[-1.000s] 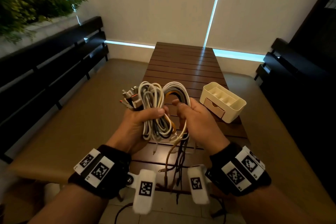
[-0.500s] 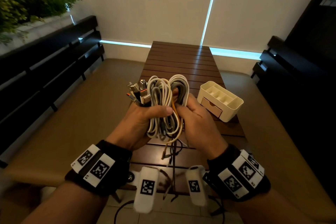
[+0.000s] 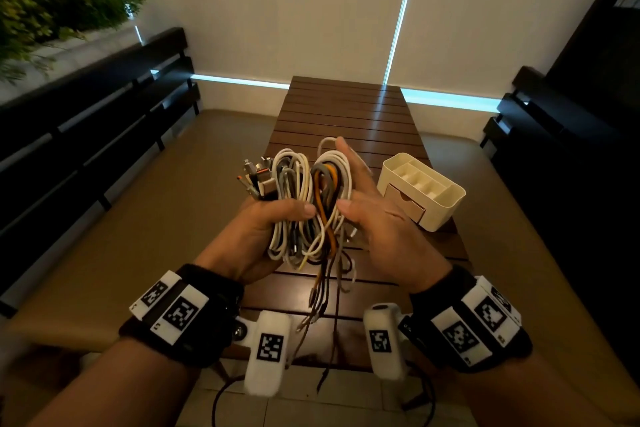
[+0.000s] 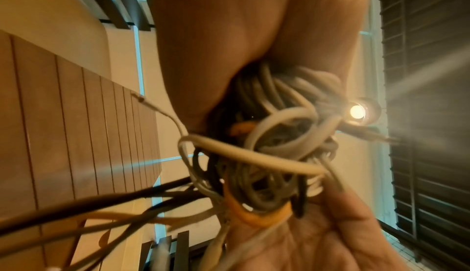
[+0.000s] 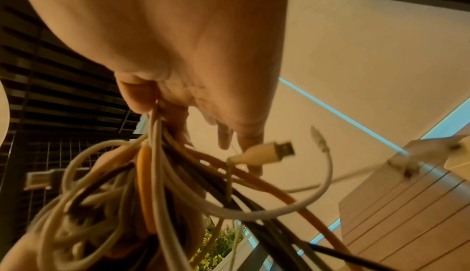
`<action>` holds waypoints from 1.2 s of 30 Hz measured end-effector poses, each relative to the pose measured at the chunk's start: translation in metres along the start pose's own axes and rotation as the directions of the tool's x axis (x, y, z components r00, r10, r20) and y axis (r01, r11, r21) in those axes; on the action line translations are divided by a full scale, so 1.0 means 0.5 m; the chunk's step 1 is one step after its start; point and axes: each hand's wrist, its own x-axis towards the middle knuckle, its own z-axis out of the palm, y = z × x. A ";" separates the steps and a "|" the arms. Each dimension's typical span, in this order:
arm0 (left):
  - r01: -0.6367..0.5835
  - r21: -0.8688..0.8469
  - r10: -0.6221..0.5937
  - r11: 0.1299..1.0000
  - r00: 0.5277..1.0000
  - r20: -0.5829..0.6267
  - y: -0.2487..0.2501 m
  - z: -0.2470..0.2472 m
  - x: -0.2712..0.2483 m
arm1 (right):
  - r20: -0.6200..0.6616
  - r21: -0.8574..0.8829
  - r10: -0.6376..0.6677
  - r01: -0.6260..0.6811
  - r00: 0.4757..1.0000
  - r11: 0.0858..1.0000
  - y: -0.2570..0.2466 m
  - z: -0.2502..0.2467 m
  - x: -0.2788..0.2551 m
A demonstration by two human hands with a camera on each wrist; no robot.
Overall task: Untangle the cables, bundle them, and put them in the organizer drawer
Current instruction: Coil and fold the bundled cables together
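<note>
A bundle of looped white, grey, black and orange cables (image 3: 308, 204) is held above the table, and my left hand (image 3: 263, 225) grips it round the middle with the thumb across the front. Several plug ends (image 3: 256, 177) stick out at its upper left. Loose ends (image 3: 325, 288) hang down below it. My right hand (image 3: 374, 218) lies against the bundle's right side with straight fingers and the thumb tip near the orange cable. In the right wrist view the cables (image 5: 157, 184) run past the thumb and a white USB plug (image 5: 279, 148) dangles. The cream organizer (image 3: 446, 201) stands to the right, its drawer (image 3: 403, 204) facing me.
The slatted wooden table (image 3: 346, 114) stretches away toward the pale wall. Dark slatted benches (image 3: 86, 121) run along the left and another dark bench (image 3: 554, 128) stands on the right. A planter with green leaves (image 3: 41, 0) sits at upper left.
My right hand has let go of the bundle's right loops and straightened its fingers alongside them. The left hand keeps its grip, and the loops have spread slightly.
</note>
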 end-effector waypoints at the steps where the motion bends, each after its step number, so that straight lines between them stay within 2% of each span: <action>1: 0.005 0.014 -0.005 1.000 1.000 -0.005 -0.001 -0.002 0.000 | 0.024 -0.055 0.006 -0.005 1.000 0.998 0.004 -0.004 0.001; 5: 0.000 0.089 -0.001 0.996 1.000 0.009 -0.006 -0.007 -0.003 | 0.060 -0.376 0.070 -0.042 0.996 0.926 0.011 -0.019 0.002; 8: -0.009 0.210 0.001 0.978 0.999 0.034 -0.003 -0.010 -0.006 | 0.044 -0.474 0.091 -0.059 0.995 0.879 -0.002 -0.026 -0.001; 12: -0.044 0.357 0.031 0.933 0.999 0.042 0.001 -0.018 -0.010 | 0.016 -0.491 0.092 -0.073 0.996 0.868 -0.015 -0.020 -0.005; 15: -0.069 0.392 0.046 0.917 0.997 0.068 0.004 -0.020 -0.014 | 0.001 -0.484 0.119 -0.103 0.993 0.869 -0.011 -0.020 -0.007; 21: -0.146 0.229 0.127 0.962 0.987 0.094 -0.013 0.002 -0.022 | -0.044 -0.401 0.134 -0.140 0.990 0.905 -0.005 -0.022 -0.004; 26: -0.188 0.242 0.178 0.952 0.982 0.062 -0.026 0.018 -0.019 | -0.108 -0.431 0.213 -0.238 0.971 0.870 0.029 -0.031 0.010; 28: -0.202 0.258 0.195 0.945 0.979 0.050 -0.028 0.025 -0.016 | -0.181 -0.384 0.238 -0.292 0.954 0.876 0.039 -0.029 0.015; 31: -0.215 0.303 0.237 0.928 0.971 -0.035 -0.040 0.033 -0.008 | -0.342 -0.486 0.240 -0.390 0.908 0.782 0.031 -0.017 0.014; 33: -0.239 0.305 0.276 0.922 0.958 -0.084 -0.046 0.041 -0.003 | -0.419 -0.454 0.150 -0.350 0.895 0.820 0.024 -0.005 0.004; 36: -0.242 0.286 0.286 0.927 0.950 -0.122 -0.049 0.041 -0.003 | -0.373 -0.343 0.095 -0.232 0.923 0.910 0.019 -0.006 -0.002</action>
